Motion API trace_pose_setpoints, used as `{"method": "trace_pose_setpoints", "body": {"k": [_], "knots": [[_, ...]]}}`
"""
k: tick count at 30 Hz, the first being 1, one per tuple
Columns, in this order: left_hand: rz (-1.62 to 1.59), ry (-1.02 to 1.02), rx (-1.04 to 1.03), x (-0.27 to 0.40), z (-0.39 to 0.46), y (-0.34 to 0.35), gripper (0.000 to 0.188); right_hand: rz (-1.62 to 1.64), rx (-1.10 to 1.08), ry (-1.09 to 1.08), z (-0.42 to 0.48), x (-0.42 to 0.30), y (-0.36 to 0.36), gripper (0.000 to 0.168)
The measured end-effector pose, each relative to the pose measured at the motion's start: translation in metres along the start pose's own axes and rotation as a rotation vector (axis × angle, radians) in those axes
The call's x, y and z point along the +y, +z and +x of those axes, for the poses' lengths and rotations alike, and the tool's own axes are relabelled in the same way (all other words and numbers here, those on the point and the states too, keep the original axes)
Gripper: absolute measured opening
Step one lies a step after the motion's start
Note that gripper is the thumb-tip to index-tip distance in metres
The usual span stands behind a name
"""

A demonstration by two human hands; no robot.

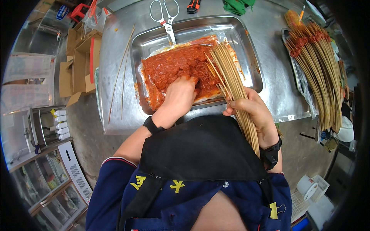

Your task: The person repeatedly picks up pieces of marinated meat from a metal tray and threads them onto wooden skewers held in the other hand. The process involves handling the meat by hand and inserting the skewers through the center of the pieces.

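Note:
Red marinated minced or sliced meat (173,66) lies on clear plastic in a rectangular steel tray (255,62). My left hand (180,91) has its fingertips sunk in the meat near the tray's front; whether they grip any is hidden. My right hand (250,108) is closed around a thick bundle of wooden skewers (231,75), whose upper ends slant over the right part of the tray. A few of these skewers fan out towards the meat. White-handled scissors (169,27) rest with their blades over the tray's back edge.
Loose skewers (122,78) lie left on the steel table (114,34). A utility knife (193,5) and green cloth (238,6) are at the back. On the right, many skewers bearing red meat (318,63) rest on another tray (294,66). Cardboard boxes (83,57) stand beyond the left edge.

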State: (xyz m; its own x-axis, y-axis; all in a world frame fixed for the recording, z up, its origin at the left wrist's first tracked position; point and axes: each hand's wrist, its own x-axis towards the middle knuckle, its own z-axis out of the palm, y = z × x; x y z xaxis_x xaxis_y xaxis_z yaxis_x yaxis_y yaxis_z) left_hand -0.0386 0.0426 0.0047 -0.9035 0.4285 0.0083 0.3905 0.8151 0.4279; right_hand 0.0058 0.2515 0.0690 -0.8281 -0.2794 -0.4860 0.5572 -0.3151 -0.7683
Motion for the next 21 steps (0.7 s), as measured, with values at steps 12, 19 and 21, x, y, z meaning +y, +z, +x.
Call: {"method": "trace_pose_setpoints", "body": {"k": [12, 19, 21], "knots": [[-0.949, -0.309, 0.135, -0.027, -0.003, -0.024, 0.016, -0.103, -0.003, 0.063, -0.001, -0.006, 0.008, 0.020], [-1.731, -0.460, 0.157, -0.019, 0.000, -0.050, 0.019, -0.210, -0.051, 0.156, 0.002, -0.010, 0.022, 0.019], [-1.781, -0.444, 0.141, -0.019, -0.001, -0.049, 0.018, -0.222, -0.052, 0.151, 0.001, -0.010, 0.023, 0.019]]}}
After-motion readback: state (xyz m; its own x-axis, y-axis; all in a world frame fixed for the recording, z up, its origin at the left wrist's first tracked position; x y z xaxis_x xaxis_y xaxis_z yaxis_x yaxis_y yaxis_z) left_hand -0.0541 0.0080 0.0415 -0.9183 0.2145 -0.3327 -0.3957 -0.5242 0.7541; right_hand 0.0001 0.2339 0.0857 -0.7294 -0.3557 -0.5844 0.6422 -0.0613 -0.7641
